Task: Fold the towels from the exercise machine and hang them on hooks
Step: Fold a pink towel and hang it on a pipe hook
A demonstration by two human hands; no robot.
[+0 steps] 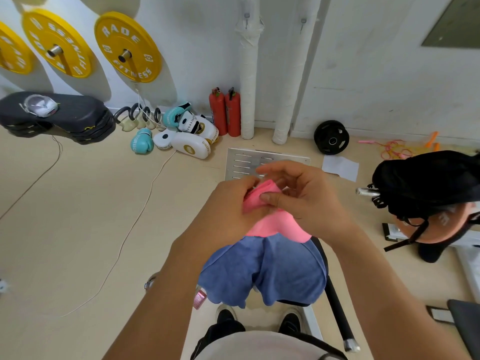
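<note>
Directly below the camera, the left hand and right hand pinch the bunched top of a bright pink cloth towel; its long axis hangs downward, over a soft blue towel draped beneath. Both look creased. On the wall, yellow round weight plates read "RADE FITNESS". White boxing pads carry small lettering, too blurred to make out.

open floor left; black bag right, wall hooks unobstructed above
</note>
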